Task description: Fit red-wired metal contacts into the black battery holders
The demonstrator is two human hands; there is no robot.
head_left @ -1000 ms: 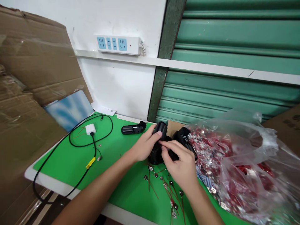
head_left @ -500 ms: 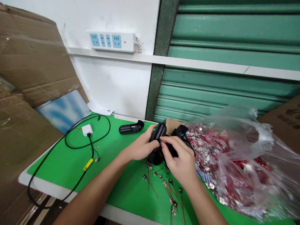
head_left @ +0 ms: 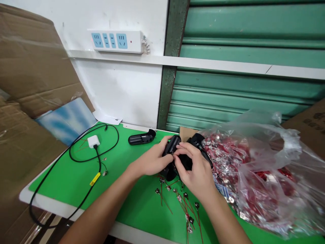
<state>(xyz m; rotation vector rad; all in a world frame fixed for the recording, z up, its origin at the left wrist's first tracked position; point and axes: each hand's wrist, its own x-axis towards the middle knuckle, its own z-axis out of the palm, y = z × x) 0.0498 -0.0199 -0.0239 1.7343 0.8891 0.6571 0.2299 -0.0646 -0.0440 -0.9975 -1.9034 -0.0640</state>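
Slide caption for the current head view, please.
Left hand holds a black part while the right hand touches it, near red-wired metal pieces on a green tabletop.

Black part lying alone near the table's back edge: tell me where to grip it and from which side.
Pinch the black part across its long, straight section, probably from above and the near side. It lies lengthwise along the back edge, with green tabletop in front of it and the white wall behind; its bent right end likely offers a less even hold.

The green tabletop carries a black casing, a white adapter, a black cable, red-wired metal pieces and a clear bag.
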